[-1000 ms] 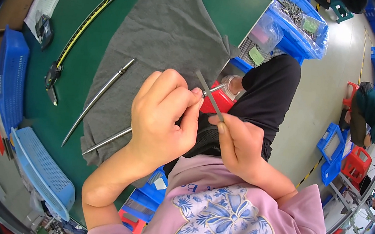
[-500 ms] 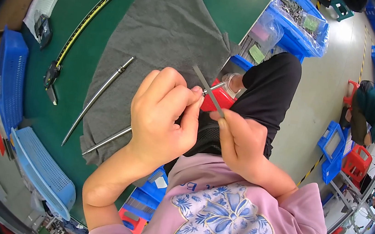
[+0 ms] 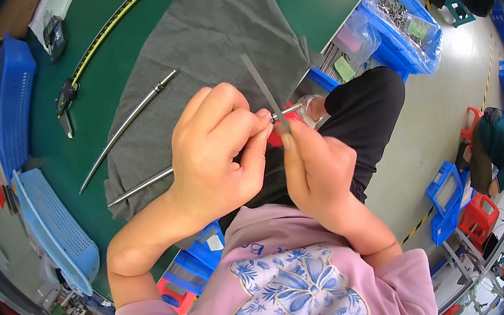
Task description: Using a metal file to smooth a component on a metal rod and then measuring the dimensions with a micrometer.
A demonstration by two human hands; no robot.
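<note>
My left hand (image 3: 218, 150) is closed in a pinch around a slim silver metal rod (image 3: 143, 187). The rod runs under that hand, and its far end sticks out past the fingertips. A thin flat grey file (image 3: 259, 83) is gripped between the thumb and fingers of my right hand (image 3: 322, 168). It lies across the rod close to my left fingertips, seemingly touching it. A second silver rod (image 3: 126, 123), with a stepped end, rests on the grey cloth (image 3: 210, 34) left of my hands.
The cloth covers part of a green table (image 3: 114, 55). A caliper (image 3: 67, 96) lies at the left, near blue baskets (image 3: 58, 222). A blue bin (image 3: 422, 55) holds bagged metal parts beyond my knee. At far right, a person (image 3: 501, 148) bends near red stools (image 3: 478, 217).
My right hand has moved up and left, sliding the file across the rod so more of it extends beyond. My left hand keeps its hold, and the view has shifted slightly.
</note>
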